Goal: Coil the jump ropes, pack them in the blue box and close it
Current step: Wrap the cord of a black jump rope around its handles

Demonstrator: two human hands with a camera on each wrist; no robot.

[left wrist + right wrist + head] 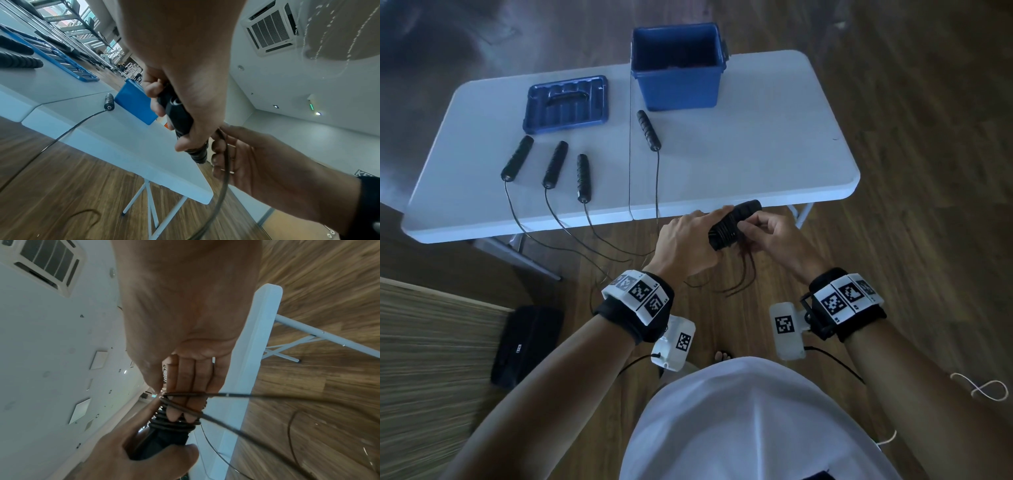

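Just past the near edge of the table, at the middle of the head view, the person's left hand (685, 245) is wrapped firmly around a bundle of black ribbed handles (734, 222) with dark cord wound round it in several turns. The right hand (770, 233) pinches the cord (226, 395) against the bundle with its fingers curled, and loose strands hang down below the hands toward the floor.

On the white folding table (756, 161) four more black handles lie apart: three in a row at the left of the frame (517, 158), (555, 164), (583, 178) and one nearer the centre (649, 131). Each trails a thin cord over the near edge to the floor. The blue box (678, 85) stands open at the table's far edge, upper centre, and what is inside it cannot be made out. Its lid (566, 104) lies flat to the left of it, with its handle showing.

The floor is dark wood planks (911, 137). A black bag (527, 346) rests on it at lower left, beside a pale striped surface. The wrist views show white walls and a square ceiling vent (271, 27).
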